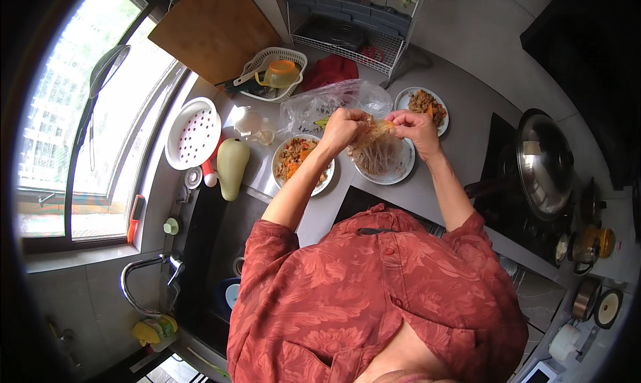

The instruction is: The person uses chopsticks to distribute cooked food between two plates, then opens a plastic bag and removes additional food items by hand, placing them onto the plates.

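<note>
My left hand point(345, 128) and my right hand point(414, 130) pinch the upper part of a clear plastic bag point(376, 152) between them. Brownish, strand-like food shows through the bag. Below it is a white plate point(406, 170), partly covered by the bag; whether the two touch is unclear. A plate of chopped food with orange pieces point(294, 157) lies beside my left forearm. Another plate of similar food point(427, 106) is beyond my right hand. Behind my hands a large clear plastic bag point(345, 95) lies crumpled on the counter.
To the left are a white colander point(194, 132), a pale green gourd point(232, 168) and the dark sink point(220, 243). A white basket point(300, 57) of utensils and a wire rack point(345, 50) stand at the back. A lidded wok point(546, 162) sits on the stove at right.
</note>
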Available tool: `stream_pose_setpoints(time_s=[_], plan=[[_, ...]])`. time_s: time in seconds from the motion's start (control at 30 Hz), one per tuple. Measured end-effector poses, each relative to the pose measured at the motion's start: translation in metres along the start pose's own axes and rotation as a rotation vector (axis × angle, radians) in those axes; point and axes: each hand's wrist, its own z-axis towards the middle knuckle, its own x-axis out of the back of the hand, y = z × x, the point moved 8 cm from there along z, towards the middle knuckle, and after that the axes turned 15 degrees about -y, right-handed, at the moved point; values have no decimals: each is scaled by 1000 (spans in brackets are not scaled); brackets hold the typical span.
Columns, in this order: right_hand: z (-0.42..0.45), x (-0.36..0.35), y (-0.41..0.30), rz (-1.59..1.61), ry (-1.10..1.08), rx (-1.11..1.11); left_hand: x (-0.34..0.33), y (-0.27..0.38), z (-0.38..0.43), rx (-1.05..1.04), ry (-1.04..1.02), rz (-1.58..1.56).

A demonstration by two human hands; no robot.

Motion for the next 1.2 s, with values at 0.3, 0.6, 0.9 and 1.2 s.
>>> stream_pose_setpoints(time_s=[0.3,0.6,0.9,1.2], plan=[[-1,-2,-3,-148,120,30,0,8,0,-99,12,-204],[-10,22,-4,91,293,37,-3,23,-6,-197,34,-80],[-22,25,13,277,245,57,9,-14,-8,-258,124,8],[-32,37,23,229,326,24,3,-10,-14,-255,204,157]])
